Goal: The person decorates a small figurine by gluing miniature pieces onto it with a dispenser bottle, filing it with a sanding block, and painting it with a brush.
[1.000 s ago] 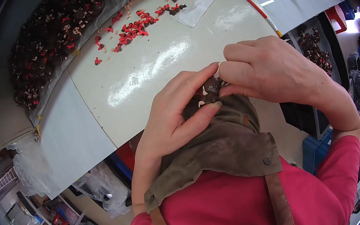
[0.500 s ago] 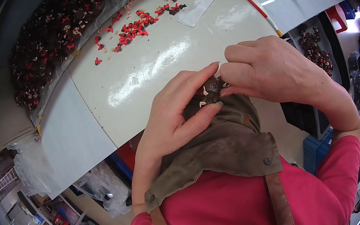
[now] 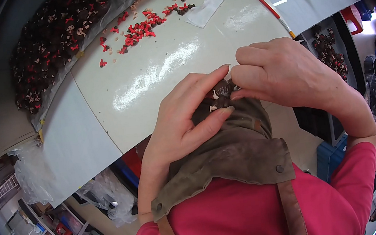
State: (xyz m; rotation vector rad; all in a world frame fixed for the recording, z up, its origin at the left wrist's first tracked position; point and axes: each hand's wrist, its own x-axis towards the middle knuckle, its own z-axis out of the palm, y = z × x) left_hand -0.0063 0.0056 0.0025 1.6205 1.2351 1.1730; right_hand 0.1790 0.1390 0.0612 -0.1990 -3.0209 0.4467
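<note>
A small dark brown figurine [image 3: 222,90] with pale patches is held just past the table's near edge, above the apron. My left hand [image 3: 185,117] grips it between the thumb below and the fingers above. On its other side, my right hand [image 3: 281,73] is closed, with thumb and curled forefinger pressed together at the figurine's edge. Whatever lies between those right fingertips is mostly hidden.
Small red and brown pieces [image 3: 142,31] lie on the white table [image 3: 101,95], near a white tissue [image 3: 205,12]. A heap of dark figurines [image 3: 58,39] fills the upper left. A red paintbrush [image 3: 260,0] and pens lie upper right. A grey bin [image 3: 348,46] holds more figurines.
Almost nothing differs; both hands stay around the figurine, with only a very slight shift.
</note>
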